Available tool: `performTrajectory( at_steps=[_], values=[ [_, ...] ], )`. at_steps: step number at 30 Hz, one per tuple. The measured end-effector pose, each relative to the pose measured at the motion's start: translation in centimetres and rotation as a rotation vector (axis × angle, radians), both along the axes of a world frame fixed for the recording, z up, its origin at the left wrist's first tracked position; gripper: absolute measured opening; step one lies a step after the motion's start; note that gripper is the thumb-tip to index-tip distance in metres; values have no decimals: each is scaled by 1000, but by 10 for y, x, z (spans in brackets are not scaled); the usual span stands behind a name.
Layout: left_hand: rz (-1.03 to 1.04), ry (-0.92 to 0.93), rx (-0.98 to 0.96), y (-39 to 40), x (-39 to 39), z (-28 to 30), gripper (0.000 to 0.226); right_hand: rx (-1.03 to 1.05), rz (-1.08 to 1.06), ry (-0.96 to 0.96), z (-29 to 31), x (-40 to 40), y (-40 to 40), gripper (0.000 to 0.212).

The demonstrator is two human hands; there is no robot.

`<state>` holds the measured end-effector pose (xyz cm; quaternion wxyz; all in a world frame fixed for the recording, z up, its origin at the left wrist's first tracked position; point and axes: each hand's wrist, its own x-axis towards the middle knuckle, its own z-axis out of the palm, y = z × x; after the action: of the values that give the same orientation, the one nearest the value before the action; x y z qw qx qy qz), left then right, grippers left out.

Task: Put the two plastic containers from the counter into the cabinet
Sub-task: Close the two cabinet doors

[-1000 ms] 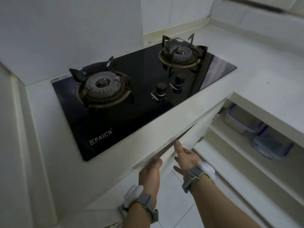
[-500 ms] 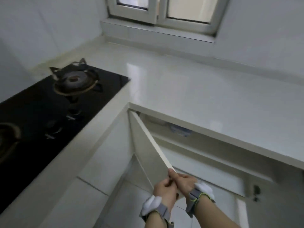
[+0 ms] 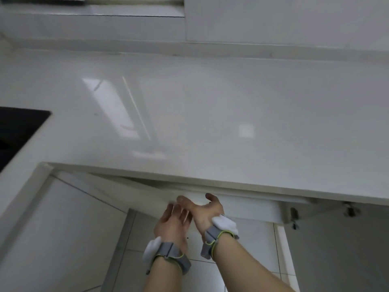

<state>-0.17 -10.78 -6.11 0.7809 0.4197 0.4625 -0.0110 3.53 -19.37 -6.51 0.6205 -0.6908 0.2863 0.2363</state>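
Note:
Neither plastic container is visible in the head view. Under the white counter (image 3: 210,114), the white cabinet door (image 3: 248,209) lies almost flush with the cabinet front, with a narrow gap along its top edge. My right hand (image 3: 207,211) rests against the door face with fingers spread and thumb up. My left hand (image 3: 173,221) is just left of it, open, blurred, and close to the door. Both hands hold nothing. Grey bands with white pads are on both wrists.
A corner of the black cooktop (image 3: 14,131) shows at the far left. To the right of the door is a darker cabinet opening (image 3: 336,249) with metal hinge hardware (image 3: 293,217). The tiled floor (image 3: 242,262) lies below, and the wall runs behind the counter.
The view swung right from the cooktop to the bare counter. The door, wide open and gripped at its edge by both hands, has swung nearly shut; both hands have let go and opened.

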Motion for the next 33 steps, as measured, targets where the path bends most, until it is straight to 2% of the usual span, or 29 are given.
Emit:
performTrajectory(
  at_steps=[4, 6, 8, 9, 12, 14, 18, 21, 23, 25, 29, 31, 33],
  values=[
    [31, 24, -18, -17, 21, 4, 18, 22, 31, -53, -3, 20, -10, 107],
    [-111, 107, 29, -32, 23, 5, 12, 52, 68, -50, 1, 18, -22, 111],
    [-255, 195, 58, -56, 22, 6, 17, 86, 85, 7, 9, 7, -49, 117],
    [-328, 215, 44, -70, 21, 8, 20, 89, 82, 35, 13, 1, -67, 113],
    [-551, 215, -37, -113, 24, 19, 13, 3, 5, 81, 24, -17, -137, 85],
    [-660, 183, -30, -140, 27, 28, 23, -66, -94, 73, 36, -26, -188, 71],
    [-826, 131, -39, -206, 21, 50, 36, -176, -300, 59, 59, -61, -283, 55],
    [-914, 108, -52, -247, 11, 53, 46, -235, -346, 21, 73, -81, -316, 44],
    [-981, 89, -39, -285, -4, 58, 54, -282, -392, -41, 83, -102, -343, 31],
    [-1074, 48, -41, -327, -25, 62, 51, -350, -465, -96, 90, -130, -374, 16],
    [-1277, -10, 25, -388, -79, 57, 32, -466, -548, -77, 94, -207, -424, 14],
    [-1351, -4, 31, -408, -107, 47, 15, -487, -529, 35, 85, -248, -440, 21],
    [-1422, 8, 15, -423, -141, 35, 18, -471, -479, 196, 73, -293, -450, 24]
  ],
)
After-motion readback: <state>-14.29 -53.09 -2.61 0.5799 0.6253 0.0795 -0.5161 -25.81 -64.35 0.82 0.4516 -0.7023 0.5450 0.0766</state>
